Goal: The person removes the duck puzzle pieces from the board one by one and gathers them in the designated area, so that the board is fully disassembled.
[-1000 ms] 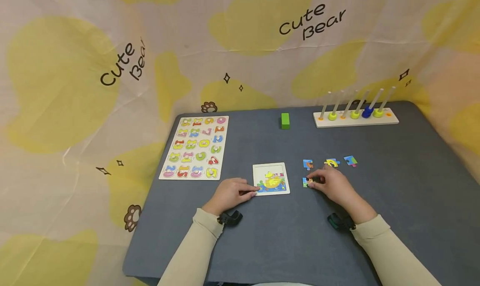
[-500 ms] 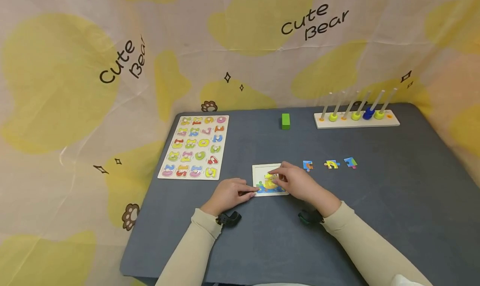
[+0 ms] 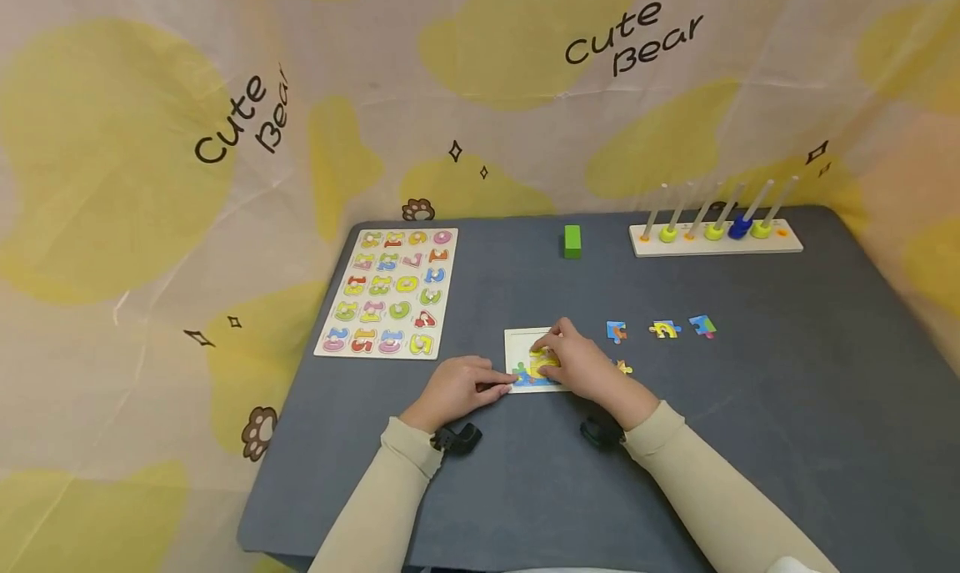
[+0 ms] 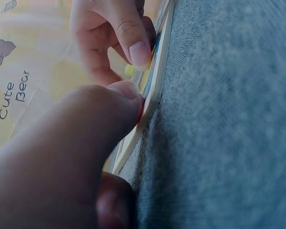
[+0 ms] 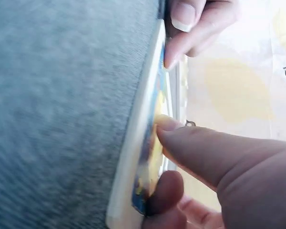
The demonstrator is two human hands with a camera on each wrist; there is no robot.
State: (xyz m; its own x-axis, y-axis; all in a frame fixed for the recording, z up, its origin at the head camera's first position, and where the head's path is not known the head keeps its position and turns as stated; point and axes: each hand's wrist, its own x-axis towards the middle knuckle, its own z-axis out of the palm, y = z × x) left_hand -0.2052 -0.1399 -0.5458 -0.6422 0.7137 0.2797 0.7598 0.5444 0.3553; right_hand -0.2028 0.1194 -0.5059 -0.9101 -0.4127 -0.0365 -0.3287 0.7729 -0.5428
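A square jigsaw puzzle (image 3: 520, 341) with a pale frame and a yellow duck picture lies on the table. Its upper part shows bare backing. My left hand (image 3: 454, 391) steadies it at the near left corner, index fingertip on the picture and thumb at the edge. Over the picture's right part is my right hand (image 3: 587, 368), thumb and index finger set apart on a yellow puzzle piece (image 3: 542, 361). In the right wrist view the right thumb (image 5: 200, 148) touches the picture's surface. The hand hides the right side of the puzzle.
Loose puzzle pieces lie to the right: a blue one (image 3: 616, 331), a yellow one (image 3: 664, 329), a blue-green one (image 3: 702, 326), and one (image 3: 624, 366) partly behind the right hand. Farther back are a number board (image 3: 386, 294), a green block (image 3: 572, 242) and a peg stand (image 3: 717, 243).
My right hand has left a loose piece on the table and moved left onto the puzzle, its thumb and index finger spreading slightly there. My left hand has stayed at the corner.
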